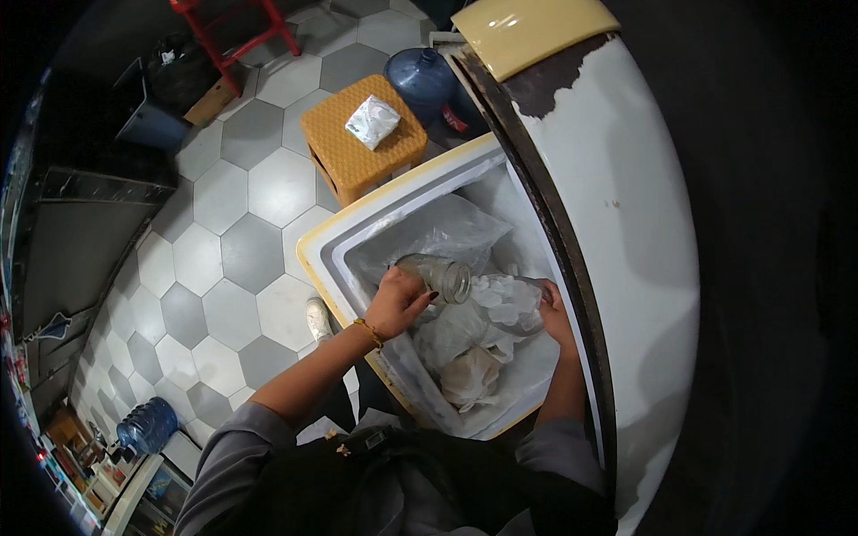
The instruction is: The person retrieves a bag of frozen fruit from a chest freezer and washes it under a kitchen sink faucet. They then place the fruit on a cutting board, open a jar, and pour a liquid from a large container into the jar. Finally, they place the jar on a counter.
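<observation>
Both my hands reach into an open white chest freezer (315,244) with a yellowed rim. My left hand (399,301) grips a clear glass jar (439,276), which lies tilted with its open mouth towards the right. Close by that mouth, my right hand (554,311) holds a clear container (526,321) at its right side; white ice pieces (506,298) fill it. Below the jar and the ice rest a tied white plastic bag (452,335) and a knotted bag with pale brownish contents (471,375). A large clear plastic bag (432,231) lies behind the jar.
The freezer's worn lid (617,201) stands raised along the right. An orange plastic stool (342,144) with a white packet (373,122) on it is beyond the freezer, next to a blue water jug (421,84). Hexagonal floor tiles (251,251) stretch to the left.
</observation>
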{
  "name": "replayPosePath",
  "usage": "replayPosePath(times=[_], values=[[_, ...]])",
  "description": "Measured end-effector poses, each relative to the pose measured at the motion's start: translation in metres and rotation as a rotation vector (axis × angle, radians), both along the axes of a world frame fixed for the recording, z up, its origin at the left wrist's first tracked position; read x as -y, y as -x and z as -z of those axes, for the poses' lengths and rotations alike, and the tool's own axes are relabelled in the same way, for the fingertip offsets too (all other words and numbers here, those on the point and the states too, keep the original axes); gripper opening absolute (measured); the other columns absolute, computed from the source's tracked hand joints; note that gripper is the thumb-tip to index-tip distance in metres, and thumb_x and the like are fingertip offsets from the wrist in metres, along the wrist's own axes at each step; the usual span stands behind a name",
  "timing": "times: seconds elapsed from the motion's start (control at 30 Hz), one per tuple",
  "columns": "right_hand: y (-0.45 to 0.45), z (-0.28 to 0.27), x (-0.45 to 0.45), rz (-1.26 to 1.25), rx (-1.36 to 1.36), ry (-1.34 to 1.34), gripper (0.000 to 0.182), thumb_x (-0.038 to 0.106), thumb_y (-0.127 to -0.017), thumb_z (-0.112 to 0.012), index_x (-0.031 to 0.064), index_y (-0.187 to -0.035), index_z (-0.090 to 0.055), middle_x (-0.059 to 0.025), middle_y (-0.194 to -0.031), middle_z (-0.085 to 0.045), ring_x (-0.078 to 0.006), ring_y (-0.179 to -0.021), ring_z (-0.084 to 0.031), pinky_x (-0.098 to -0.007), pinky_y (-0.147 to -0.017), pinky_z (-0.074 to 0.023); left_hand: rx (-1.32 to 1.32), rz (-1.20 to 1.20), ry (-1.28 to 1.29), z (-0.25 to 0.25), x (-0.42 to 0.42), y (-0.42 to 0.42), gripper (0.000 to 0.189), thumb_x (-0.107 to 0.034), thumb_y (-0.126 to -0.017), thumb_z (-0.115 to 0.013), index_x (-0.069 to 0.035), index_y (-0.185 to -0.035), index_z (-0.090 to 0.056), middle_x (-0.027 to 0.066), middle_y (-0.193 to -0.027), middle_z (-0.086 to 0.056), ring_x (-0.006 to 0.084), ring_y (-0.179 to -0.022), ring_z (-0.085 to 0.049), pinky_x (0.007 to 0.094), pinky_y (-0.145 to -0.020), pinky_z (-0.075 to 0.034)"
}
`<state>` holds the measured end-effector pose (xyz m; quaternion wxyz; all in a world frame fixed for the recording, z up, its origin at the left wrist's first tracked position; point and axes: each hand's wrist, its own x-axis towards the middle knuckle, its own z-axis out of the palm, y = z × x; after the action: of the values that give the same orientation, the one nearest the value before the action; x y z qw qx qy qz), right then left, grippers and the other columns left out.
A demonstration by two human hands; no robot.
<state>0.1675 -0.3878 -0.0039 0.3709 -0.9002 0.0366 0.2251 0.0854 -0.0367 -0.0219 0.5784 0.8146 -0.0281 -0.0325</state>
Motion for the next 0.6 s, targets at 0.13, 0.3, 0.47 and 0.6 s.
replayPosePath(times=[0.13, 0.3, 0.47, 0.6], values=[[-0.011, -0.068, -0.059, -0.176, 0.002, 0.388, 0.039, 0.008, -0.085, -0.047, 0.0024, -0.123, -0.052, -0.0150, -0.109, -0.059, -0.0231, -0.104, -0.056, -0.0295, -0.094, -0.0405, 0.127, -0.013, -0.099, 0.014, 0.018, 0.003, 0.021, -0.021, -0.083, -0.061, -0.007, -0.070, -0.053, 0.0084, -0.068, -0.052, 0.0291, -0.078, -0.048, 0.0464, -0.087, -0.035], [-0.009, -0.074, -0.074, -0.033, -0.079, 0.316, 0.037, 0.005, -0.085, -0.044, 0.0049, -0.122, -0.053, -0.0158, -0.105, -0.060, -0.0250, -0.101, -0.058, -0.0315, -0.090, -0.0423, 0.082, 0.006, -0.028, 0.021, 0.023, 0.000, 0.020, -0.020, -0.082, -0.062, -0.007, -0.070, -0.053, 0.0080, -0.069, -0.053, 0.0296, -0.080, -0.048, 0.0478, -0.089, -0.034], [-0.005, -0.054, -0.060, 0.012, -0.040, 0.042, 0.033, 0.001, -0.088, -0.040, 0.0035, -0.118, -0.053, -0.0152, -0.103, -0.061, -0.0265, -0.098, -0.059, -0.0338, -0.087, -0.0441, 0.083, -0.016, 0.007, 0.025, 0.020, -0.002, 0.020, -0.016, -0.080, -0.062, -0.006, -0.066, -0.052, 0.0089, -0.063, -0.051, 0.0283, -0.072, -0.047, 0.0389, -0.076, -0.037], [0.005, -0.100, -0.094, -0.106, 0.012, 0.163, 0.031, 0.003, -0.087, -0.042, 0.0017, -0.116, -0.054, -0.0176, -0.106, -0.060, -0.0294, -0.098, -0.059, -0.0350, -0.087, -0.0441, -0.047, -0.056, 0.144, 0.019, 0.012, 0.000, 0.017, -0.011, -0.077, -0.061, -0.003, -0.064, -0.052, 0.0088, -0.061, -0.049, 0.0255, -0.069, -0.044, 0.0348, -0.068, -0.037]])
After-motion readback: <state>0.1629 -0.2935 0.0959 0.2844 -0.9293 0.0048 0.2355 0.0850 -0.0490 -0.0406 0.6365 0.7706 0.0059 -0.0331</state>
